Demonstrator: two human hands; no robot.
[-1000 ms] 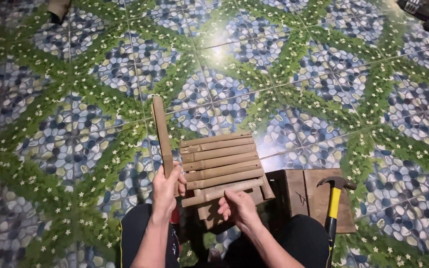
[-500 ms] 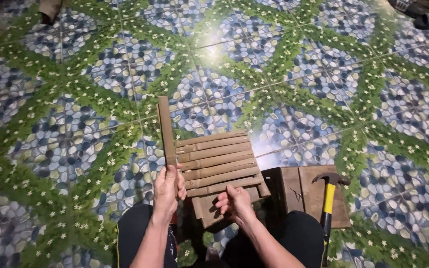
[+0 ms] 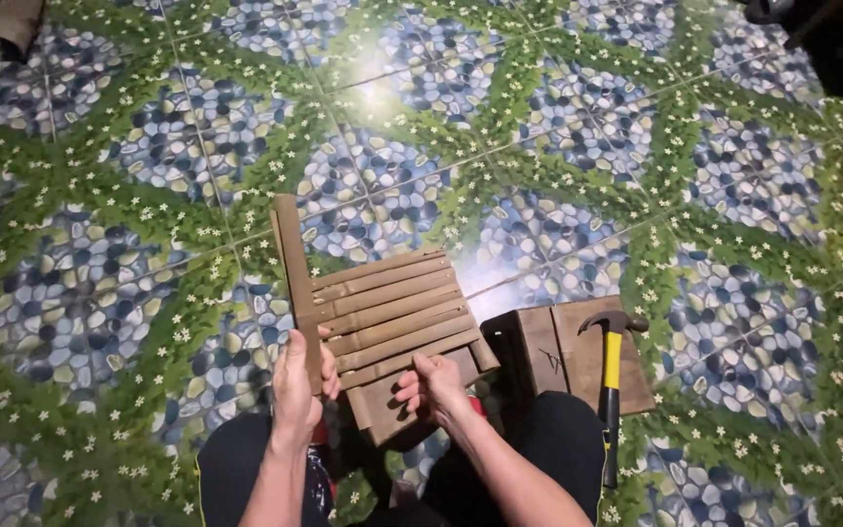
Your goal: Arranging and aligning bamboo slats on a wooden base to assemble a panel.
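While the left hand (image 3: 297, 383) wraps its fingers around the long upright brown wooden side strip (image 3: 297, 278), the right hand (image 3: 433, 385) curls its fingers on the slatted brown wooden panel's (image 3: 392, 310) lower edge, which lies tilted above the knees over the patterned tile floor (image 3: 129, 156).

**One head camera, looking steeply down**

A single view, worn on the person's head, faces down and slightly forward over the lap; the left hand (image 3: 297, 383) and right hand (image 3: 434, 385) sit low in the frame, close to the lens; beyond the hands the tiled floor (image 3: 129, 146) stretches to the top edge, farther off; no second view shares the scene.
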